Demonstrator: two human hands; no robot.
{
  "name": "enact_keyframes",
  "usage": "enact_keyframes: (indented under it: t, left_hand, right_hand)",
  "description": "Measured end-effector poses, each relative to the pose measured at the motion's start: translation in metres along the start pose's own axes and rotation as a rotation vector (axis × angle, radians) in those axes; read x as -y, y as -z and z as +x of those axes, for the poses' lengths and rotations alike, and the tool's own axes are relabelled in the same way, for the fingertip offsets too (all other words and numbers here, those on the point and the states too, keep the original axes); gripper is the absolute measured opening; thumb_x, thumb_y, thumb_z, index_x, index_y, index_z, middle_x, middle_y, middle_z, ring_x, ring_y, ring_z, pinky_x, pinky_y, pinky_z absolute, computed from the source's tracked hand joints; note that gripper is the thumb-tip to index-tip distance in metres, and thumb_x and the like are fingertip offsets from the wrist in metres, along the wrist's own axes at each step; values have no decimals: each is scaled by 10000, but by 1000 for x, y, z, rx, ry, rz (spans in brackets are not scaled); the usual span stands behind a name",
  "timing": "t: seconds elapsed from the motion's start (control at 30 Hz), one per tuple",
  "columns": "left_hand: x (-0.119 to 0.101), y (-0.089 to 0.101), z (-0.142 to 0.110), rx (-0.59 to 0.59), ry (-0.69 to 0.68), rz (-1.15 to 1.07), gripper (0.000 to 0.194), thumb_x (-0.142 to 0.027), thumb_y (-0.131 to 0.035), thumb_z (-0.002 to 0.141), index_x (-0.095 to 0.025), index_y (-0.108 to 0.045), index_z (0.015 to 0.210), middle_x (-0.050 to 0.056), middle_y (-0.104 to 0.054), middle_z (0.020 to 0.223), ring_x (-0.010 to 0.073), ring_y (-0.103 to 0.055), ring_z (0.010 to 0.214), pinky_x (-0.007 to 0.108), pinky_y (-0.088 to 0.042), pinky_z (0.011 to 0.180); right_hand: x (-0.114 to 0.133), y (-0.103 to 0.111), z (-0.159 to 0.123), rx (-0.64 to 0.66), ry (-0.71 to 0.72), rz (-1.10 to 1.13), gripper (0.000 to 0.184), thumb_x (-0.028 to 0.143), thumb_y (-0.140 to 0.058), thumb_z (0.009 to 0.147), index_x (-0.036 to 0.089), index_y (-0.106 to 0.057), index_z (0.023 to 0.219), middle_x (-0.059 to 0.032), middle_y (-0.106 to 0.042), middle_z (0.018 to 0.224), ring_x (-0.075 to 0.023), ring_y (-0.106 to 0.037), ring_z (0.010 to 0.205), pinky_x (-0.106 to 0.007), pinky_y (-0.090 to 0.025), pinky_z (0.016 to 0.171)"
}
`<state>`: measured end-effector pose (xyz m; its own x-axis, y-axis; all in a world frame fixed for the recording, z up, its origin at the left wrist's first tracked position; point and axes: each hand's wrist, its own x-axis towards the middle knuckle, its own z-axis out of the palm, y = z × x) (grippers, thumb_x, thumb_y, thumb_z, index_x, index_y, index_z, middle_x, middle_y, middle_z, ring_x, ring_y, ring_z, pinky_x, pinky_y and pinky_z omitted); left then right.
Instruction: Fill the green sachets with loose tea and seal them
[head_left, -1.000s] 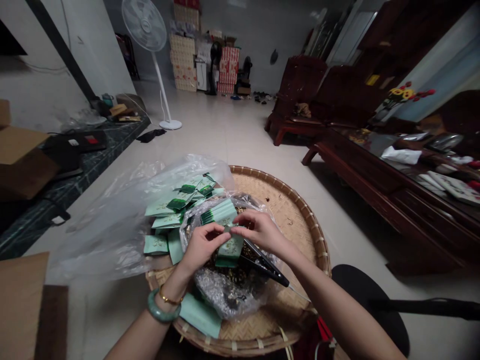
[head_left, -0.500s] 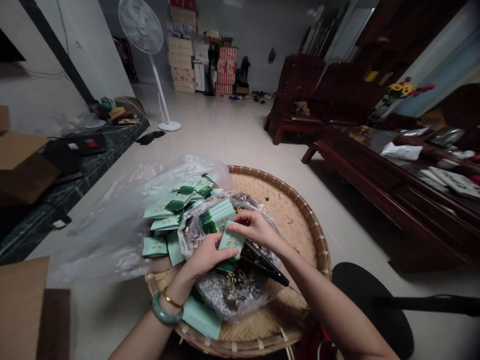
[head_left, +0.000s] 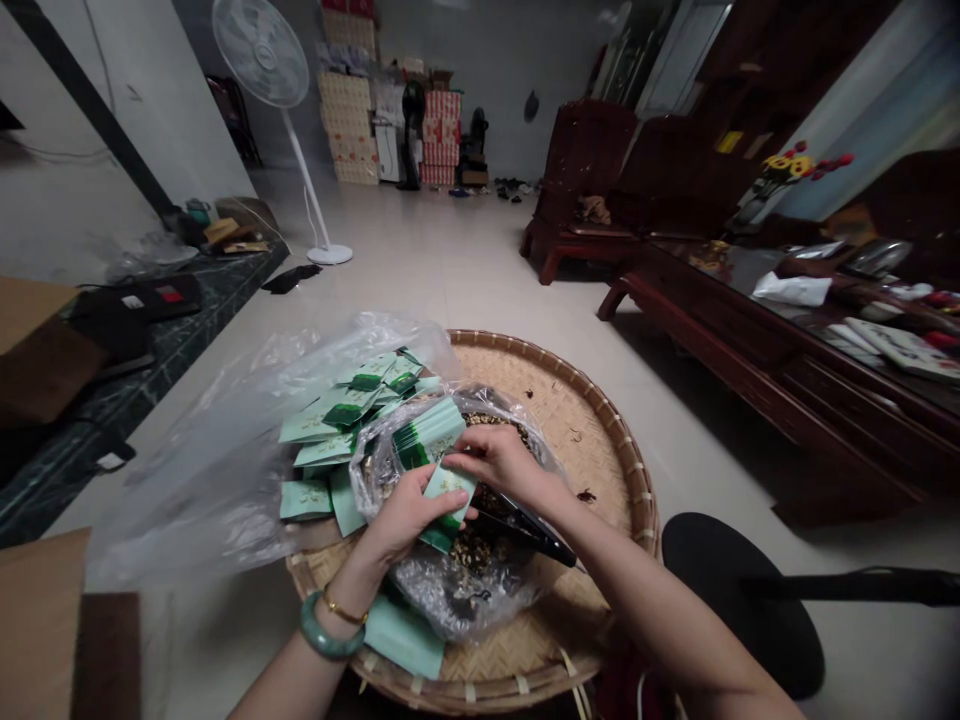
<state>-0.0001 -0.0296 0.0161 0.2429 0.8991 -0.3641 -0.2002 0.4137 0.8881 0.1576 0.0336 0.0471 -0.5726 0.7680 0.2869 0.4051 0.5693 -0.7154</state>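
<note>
Over a round woven bamboo tray (head_left: 551, 375), my left hand (head_left: 401, 515) holds a light-green paper packet (head_left: 448, 488) between thumb and fingers. My right hand (head_left: 499, 458) is closed at the packet's upper edge, fingers pinched on it. Just behind lies a fanned stack of similar packets (head_left: 433, 428) with dark green ends, resting on an opened clear plastic bag (head_left: 442, 610). Loose dried brown and yellowish bits (head_left: 474, 550) fill the bag. Beneath my right wrist is a long black object (head_left: 529, 535), partly hidden. More green packets (head_left: 319, 418) are heaped at the tray's left.
A large clear plastic sheet (head_left: 202, 470) spreads left of the tray. One flat green packet (head_left: 405, 640) lies at the near rim. Cardboard boxes (head_left: 45, 590) stand left, a black round base (head_left: 742, 600) right. Farther off are a white fan (head_left: 330, 255) and a wooden table (head_left: 735, 350).
The held packet has tilted and come slightly down and left, and its dark green end now shows below my left fingers. My right hand stays at its upper edge. The view has shifted slightly.
</note>
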Motion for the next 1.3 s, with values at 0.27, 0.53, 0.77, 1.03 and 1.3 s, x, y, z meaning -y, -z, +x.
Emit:
enact_keyframes:
  t: [0.27, 0.53, 0.77, 1.03, 1.3]
  left_hand:
    - [-4, 10, -1, -140, -32, -149, 526, -371, -866, 521, -100, -647, 916, 107, -735, 894, 202, -707, 681, 263, -564, 576]
    - [-2, 10, -5, -156, -71, -175, 503, -347, -860, 548, -96, -658, 933, 133, -729, 973, 196, -708, 698, 253, -562, 588]
    - [0, 13, -9, -139, -81, -104, 512, -368, -853, 546, -85, -664, 929, 122, -728, 929, 191, -696, 695, 255, -541, 601]
    - [2, 4, -10, 30, -108, 162, 386, -345, -806, 597, -94, -691, 868, 52, -717, 733, 175, -648, 651, 240, -472, 597]
    - [4, 4, -14, 45, -73, 162, 396, -376, -803, 613, -100, -670, 864, 73, -734, 746, 194, -666, 665, 257, -481, 617]
  right_hand:
    - [-21, -1, -74, 58, -247, -317, 679, 408, -722, 754, 179, -454, 1334, -145, -628, 1127, -286, -595, 1018, -427, -490, 860]
    - [-24, -23, -107, 104, -374, -379, 543, 189, -677, 717, 131, -549, 1242, -157, -614, 1114, -297, -580, 1019, -431, -482, 888]
    - [-19, 32, -94, -8, -489, 79, 525, 402, -670, 747, 160, -592, 1206, -121, -643, 1141, -252, -612, 933, -387, -502, 775]
    - [17, 41, -52, 161, -269, 90, 414, 347, -722, 733, 209, -675, 1120, -57, -679, 981, -208, -611, 855, -329, -480, 755]
    - [16, 29, -43, 125, -254, 78, 301, 278, -699, 759, 212, -705, 1052, -39, -694, 925, -193, -616, 827, -295, -454, 713]
